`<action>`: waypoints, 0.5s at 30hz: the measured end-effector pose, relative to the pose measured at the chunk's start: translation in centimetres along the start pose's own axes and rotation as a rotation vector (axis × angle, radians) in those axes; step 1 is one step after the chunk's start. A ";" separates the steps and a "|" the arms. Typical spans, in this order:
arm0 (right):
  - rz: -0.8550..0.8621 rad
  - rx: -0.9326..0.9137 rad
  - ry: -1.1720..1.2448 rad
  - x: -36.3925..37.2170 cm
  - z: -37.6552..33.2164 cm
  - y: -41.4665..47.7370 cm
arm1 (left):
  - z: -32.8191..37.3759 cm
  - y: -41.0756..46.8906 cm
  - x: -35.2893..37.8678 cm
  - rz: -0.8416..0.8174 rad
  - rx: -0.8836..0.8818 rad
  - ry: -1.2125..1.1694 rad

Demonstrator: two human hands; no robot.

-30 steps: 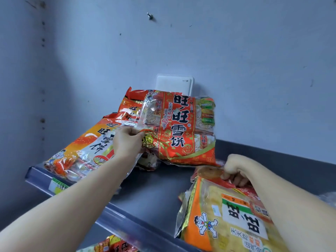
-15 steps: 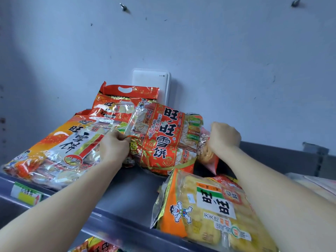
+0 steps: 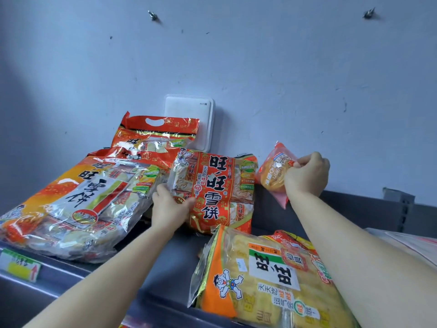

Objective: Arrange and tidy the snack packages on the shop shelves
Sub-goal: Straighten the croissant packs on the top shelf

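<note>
On a dark grey top shelf point(image 3: 163, 268) lie several snack bags. My left hand point(image 3: 169, 204) grips the lower left corner of a red rice-cracker bag point(image 3: 215, 192) that leans upright in the middle. My right hand point(image 3: 307, 172) pinches a small orange snack packet point(image 3: 274, 174) by its corner and holds it up above the shelf, right of the red bag. A large orange and clear bag point(image 3: 75, 204) lies flat at the left. A yellow and orange bag point(image 3: 264, 278) lies at the front right, partly under my right forearm.
Another red bag with a handle slot point(image 3: 156, 136) stands behind, against a white wall box point(image 3: 191, 114). The blue-grey wall is close behind. A price tag point(image 3: 20, 267) sits on the shelf's front edge. More packets lie at the far right point(image 3: 406, 242).
My right hand has lifted the small orange packet from beside the red bag up and to the right. My left hand slid along the red bag's lower corner. The camera moved closer.
</note>
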State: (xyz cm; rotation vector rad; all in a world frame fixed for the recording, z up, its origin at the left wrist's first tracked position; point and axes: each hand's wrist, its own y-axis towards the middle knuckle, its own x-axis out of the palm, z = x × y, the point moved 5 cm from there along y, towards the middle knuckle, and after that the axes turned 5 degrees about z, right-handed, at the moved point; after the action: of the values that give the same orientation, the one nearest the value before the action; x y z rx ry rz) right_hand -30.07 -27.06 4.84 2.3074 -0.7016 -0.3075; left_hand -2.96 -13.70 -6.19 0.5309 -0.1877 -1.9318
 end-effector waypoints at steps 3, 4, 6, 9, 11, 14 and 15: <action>0.053 0.075 0.086 -0.1 0.3 0.2 | -0.1 -0.6 1.4 -0.122 0.111 0.229; 0.062 0.089 0.106 -0.1 0.3 0.2 | -0.3 -0.5 1.6 -0.136 0.143 0.336; 0.076 0.107 0.145 0.0 0.0 0.1 | -0.3 -0.3 1.7 -0.135 0.193 0.536; 0.108 0.140 0.199 -0.4 -0.5 0.0 | 0.3 -0.3 1.5 -0.071 0.266 0.746; 0.132 0.148 0.224 -0.9 -0.8 0.1 | 0.7 -0.5 1.4 -0.024 0.299 0.834; 0.147 0.117 0.258 -1.7 -1.6 0.3 | 1.0 -0.9 1.4 -0.013 0.285 0.850; 0.151 0.110 0.278 -2.0 -2.0 0.3 | 1.2 -1.0 1.3 -0.011 0.277 0.827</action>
State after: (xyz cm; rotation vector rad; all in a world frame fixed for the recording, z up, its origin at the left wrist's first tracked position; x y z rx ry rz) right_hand -31.05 -24.99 6.55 2.3223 -0.7602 0.1226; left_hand -4.80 -14.55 -5.84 1.4601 0.0859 -1.5556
